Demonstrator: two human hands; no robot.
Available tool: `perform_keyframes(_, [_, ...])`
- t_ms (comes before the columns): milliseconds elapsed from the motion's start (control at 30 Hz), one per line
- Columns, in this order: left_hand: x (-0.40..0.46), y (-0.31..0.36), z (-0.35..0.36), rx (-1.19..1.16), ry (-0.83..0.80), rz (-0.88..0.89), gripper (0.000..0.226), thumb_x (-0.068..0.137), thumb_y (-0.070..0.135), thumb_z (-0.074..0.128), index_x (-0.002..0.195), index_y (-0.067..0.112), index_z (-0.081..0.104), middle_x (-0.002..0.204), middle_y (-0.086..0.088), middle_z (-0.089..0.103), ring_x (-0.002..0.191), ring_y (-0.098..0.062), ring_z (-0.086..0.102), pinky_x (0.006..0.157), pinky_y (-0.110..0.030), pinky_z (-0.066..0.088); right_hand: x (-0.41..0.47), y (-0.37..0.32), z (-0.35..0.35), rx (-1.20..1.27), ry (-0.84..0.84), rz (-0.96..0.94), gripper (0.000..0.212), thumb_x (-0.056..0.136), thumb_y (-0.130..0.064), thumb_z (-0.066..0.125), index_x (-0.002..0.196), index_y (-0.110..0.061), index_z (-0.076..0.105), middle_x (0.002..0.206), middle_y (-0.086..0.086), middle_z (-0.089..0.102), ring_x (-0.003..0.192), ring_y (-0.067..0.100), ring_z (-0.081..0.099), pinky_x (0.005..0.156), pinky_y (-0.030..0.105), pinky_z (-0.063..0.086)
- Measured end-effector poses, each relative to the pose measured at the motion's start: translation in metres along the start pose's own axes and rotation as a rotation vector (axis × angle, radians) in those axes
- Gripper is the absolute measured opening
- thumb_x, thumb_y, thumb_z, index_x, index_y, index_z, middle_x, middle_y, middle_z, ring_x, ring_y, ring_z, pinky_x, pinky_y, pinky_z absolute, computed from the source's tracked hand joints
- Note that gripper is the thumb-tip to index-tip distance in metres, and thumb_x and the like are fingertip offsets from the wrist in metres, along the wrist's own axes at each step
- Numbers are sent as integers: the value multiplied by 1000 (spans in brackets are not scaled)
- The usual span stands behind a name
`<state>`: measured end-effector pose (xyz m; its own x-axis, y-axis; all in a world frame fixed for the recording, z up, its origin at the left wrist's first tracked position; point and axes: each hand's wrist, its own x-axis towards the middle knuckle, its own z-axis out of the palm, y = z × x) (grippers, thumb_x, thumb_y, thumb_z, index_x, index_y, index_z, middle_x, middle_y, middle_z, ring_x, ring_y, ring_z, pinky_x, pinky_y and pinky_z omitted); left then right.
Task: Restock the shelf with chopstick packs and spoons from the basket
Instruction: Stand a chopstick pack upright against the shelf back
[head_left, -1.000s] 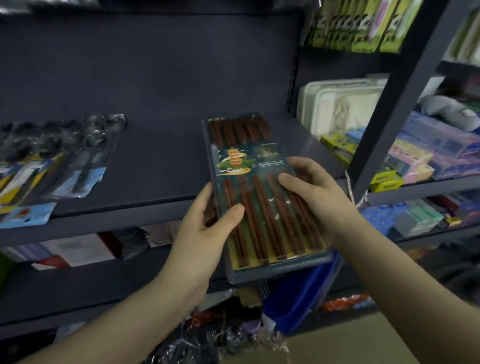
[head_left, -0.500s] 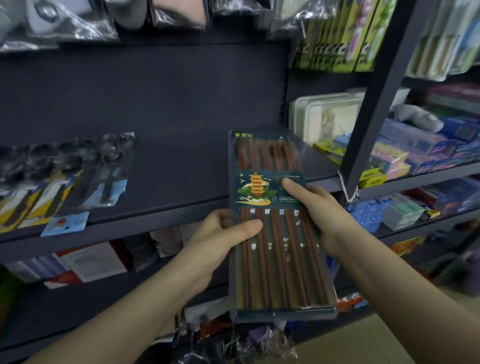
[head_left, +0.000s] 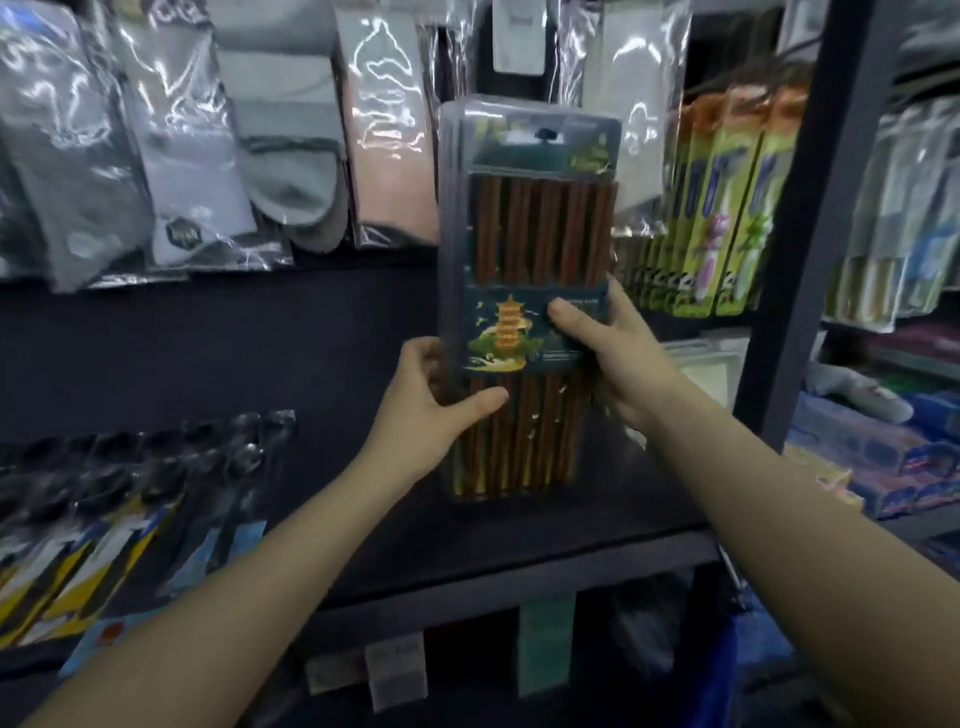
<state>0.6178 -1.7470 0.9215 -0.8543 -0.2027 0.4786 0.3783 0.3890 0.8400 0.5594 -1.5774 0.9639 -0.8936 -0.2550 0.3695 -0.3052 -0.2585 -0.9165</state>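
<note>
A clear-fronted pack of brown chopsticks (head_left: 530, 228) with a dark pagoda label stands upright above the dark shelf (head_left: 467, 540), held in both hands. My left hand (head_left: 431, 410) grips its lower left edge, thumb across the front. My right hand (head_left: 608, 353) grips the right edge at the label, thumb on the front. The pack seems to be more than one stacked together. Packaged spoons (head_left: 104, 519) on yellow and blue cards lie in a row on the shelf's left part. The basket is out of view.
Bagged socks (head_left: 208, 156) hang above the shelf at left. Green packs (head_left: 722, 208) hang at right behind a dark upright post (head_left: 810, 234). Boxes and white containers fill the neighbouring shelves (head_left: 883, 441) at right. Price tags sit on the shelf's front edge.
Both hands have raised the chopstick pack from lying low over the shelf edge to upright in front of the hanging goods. The camera has tilted up.
</note>
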Motion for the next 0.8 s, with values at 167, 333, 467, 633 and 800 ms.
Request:
perform_keyframes(167, [19, -26, 13, 8, -13, -24, 64, 68, 30, 78, 115, 30, 34, 113, 12, 54, 100, 3, 54, 76, -11, 44, 32, 15, -13, -40, -105, 4, 55, 80, -14, 69, 130, -16, 46, 122, 10, 63, 107, 25, 64, 95, 41, 50])
perform_keyframes(333, [36, -38, 20, 22, -59, -60, 66, 69, 30, 77, 118, 28, 32, 121, 6, 53, 112, -9, 53, 90, -22, 43, 51, 22, -27, -90, -138, 38, 65, 70, -22, 75, 128, -17, 45, 123, 11, 61, 112, 26, 61, 103, 49, 45])
perform_keyframes(467, [58, -9, 22, -24, 40, 45, 71, 73, 30, 72, 129, 30, 27, 115, 14, 50, 107, -3, 51, 89, -21, 41, 68, 3, -23, -193, -180, -125, 84, 76, -17, 73, 143, -23, 23, 129, -2, 54, 115, 12, 56, 100, 36, 48])
perform_keyframes(633, [77, 3, 19, -94, 89, 65, 63, 73, 28, 73, 121, 32, 32, 108, 16, 53, 100, -1, 55, 84, -26, 48, 84, -28, -9, -878, 17, -805, 88, 79, -39, 66, 148, -15, 17, 145, 10, 36, 133, 21, 37, 112, 37, 32])
perform_keyframes(800, [83, 1, 18, -147, 71, 36, 58, 74, 23, 72, 117, 33, 35, 103, 16, 54, 91, 2, 58, 69, -16, 48, 100, -43, 10, -1388, -56, -990, 65, 83, -54, 47, 135, -16, 46, 128, 6, 58, 118, 25, 53, 105, 41, 35])
